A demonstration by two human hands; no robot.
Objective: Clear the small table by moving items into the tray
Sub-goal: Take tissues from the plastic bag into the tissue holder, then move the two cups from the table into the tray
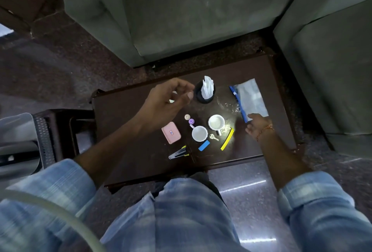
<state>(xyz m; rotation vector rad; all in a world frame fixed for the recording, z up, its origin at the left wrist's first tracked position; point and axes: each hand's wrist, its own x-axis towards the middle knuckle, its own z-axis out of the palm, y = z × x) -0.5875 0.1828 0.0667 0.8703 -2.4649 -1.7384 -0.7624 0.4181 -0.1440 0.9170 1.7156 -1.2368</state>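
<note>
The small dark brown table [128,130] carries a black holder [201,98] stuffed with white tissue, a clear zip bag with a blue edge [251,98], two white cups [216,122] [199,133], a pink case [171,132], a small purple bottle [191,121], a key [213,136], a blue piece [204,145], a yellow strip [227,138] and a black-and-yellow clip [178,153]. My left hand [167,100] hovers just left of the black holder, fingers loosely curled and holding nothing. My right hand [257,126] is spread, its fingertips at the bag's near corner.
Grey sofa seats stand behind and to the right of the table. A dark perforated plastic piece [48,136] sits low at the left. Crumbs lie around the right cup. The shiny floor and my checked shirt fill the foreground.
</note>
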